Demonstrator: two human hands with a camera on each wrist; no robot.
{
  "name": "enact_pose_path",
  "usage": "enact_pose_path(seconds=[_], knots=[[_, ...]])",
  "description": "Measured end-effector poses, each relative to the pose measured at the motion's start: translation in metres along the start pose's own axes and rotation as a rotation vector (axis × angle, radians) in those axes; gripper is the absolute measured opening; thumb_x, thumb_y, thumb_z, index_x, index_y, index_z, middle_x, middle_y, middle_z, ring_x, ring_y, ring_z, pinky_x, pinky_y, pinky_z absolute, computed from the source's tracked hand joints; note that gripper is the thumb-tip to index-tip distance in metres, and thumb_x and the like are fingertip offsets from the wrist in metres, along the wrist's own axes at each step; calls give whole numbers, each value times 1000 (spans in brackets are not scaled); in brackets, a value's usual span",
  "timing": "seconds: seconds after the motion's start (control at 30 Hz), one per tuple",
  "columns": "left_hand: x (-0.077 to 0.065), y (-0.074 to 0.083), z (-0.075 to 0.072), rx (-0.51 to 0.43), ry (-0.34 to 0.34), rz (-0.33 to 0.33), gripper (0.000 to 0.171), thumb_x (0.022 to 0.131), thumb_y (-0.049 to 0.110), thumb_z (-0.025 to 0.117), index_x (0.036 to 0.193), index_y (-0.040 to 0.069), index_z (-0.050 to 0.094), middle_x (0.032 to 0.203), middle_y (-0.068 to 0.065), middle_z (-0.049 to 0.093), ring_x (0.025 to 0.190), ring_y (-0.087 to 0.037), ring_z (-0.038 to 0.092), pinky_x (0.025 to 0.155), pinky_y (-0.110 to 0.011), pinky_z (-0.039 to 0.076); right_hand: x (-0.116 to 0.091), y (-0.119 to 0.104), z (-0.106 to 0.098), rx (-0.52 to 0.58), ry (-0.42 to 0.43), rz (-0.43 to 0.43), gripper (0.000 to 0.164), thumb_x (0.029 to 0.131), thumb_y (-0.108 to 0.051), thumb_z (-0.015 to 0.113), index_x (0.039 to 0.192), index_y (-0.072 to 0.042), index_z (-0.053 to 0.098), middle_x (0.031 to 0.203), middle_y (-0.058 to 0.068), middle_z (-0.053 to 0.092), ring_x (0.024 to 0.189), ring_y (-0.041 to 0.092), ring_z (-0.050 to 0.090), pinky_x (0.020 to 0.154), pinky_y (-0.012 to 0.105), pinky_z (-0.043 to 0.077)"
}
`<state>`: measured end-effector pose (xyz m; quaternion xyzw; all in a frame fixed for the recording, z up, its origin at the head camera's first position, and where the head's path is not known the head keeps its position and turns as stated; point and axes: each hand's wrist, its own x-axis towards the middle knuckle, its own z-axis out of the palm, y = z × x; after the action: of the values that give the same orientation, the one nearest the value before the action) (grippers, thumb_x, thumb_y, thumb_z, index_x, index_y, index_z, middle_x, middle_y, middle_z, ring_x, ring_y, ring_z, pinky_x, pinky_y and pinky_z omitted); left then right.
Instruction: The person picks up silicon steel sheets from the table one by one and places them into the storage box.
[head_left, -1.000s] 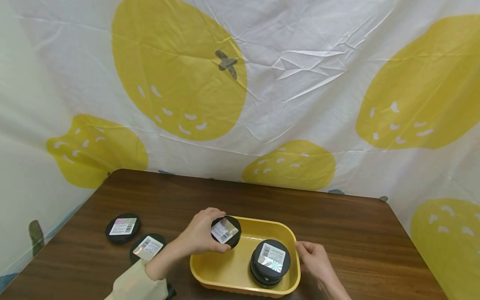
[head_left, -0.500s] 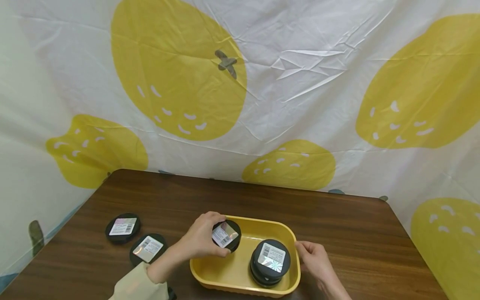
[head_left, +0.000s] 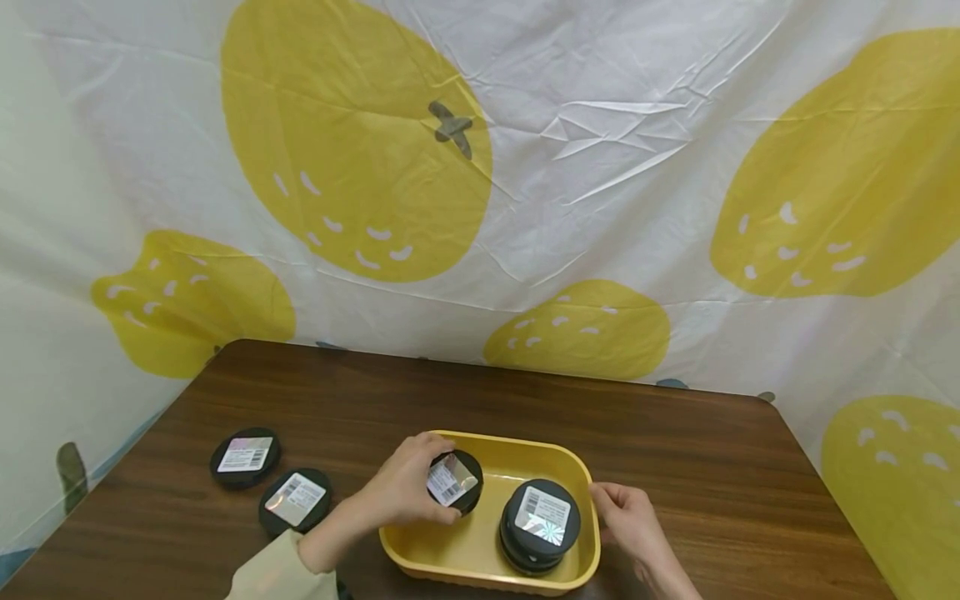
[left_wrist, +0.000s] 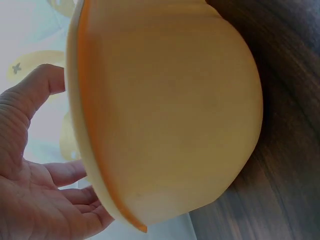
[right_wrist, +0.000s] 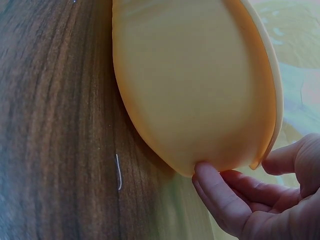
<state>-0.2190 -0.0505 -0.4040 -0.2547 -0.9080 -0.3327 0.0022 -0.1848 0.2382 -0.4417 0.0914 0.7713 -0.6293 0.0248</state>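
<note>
In the head view my left hand (head_left: 412, 487) grips a flat, round black container (head_left: 456, 481) by its edges, thumb at the near side and fingers at the far side. It is at the left end of a yellow tray (head_left: 472, 546), its silver-and-white barcode label facing up. A stack of similar black containers (head_left: 540, 523) stands in the tray's right end. My right hand (head_left: 630, 518) pinches the tray's right side; in the right wrist view its thumb is at the rim and its fingers (right_wrist: 220, 195) lie against the outer wall. The tray's wall (left_wrist: 165, 115) hides the left hand's container in the left wrist view.
Two more labelled black containers lie on the dark wooden table (head_left: 675, 442) to the left: a farther one (head_left: 245, 458) and a nearer one (head_left: 296, 500) beside my left forearm. A white cloth with yellow fruit prints (head_left: 577, 217) hangs behind the table.
My left hand has lowered slightly toward the tray's left end, with the black container in it. The right hand and the stack have stayed in place.
</note>
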Motion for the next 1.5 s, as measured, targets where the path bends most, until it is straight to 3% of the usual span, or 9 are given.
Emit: enact_pose_path(seconds=[0.57,1.5], knots=[[-3,-3,6,-18,-13,28,77,53,21,85,118,-7,56,115,-18,55,104,-32,50,90,-48,43,-1,0,0,-2,-3,4,30,95,-9,50,104,17,61,78,11,63,65,19,62,58,36,56],[-4,-4,15,-8,-34,8,76,50,16,86,117,-4,56,109,-12,55,104,-32,48,86,-45,44,0,0,0,-26,38,20,27,95,-8,50,102,15,63,78,11,63,65,19,62,58,36,56]])
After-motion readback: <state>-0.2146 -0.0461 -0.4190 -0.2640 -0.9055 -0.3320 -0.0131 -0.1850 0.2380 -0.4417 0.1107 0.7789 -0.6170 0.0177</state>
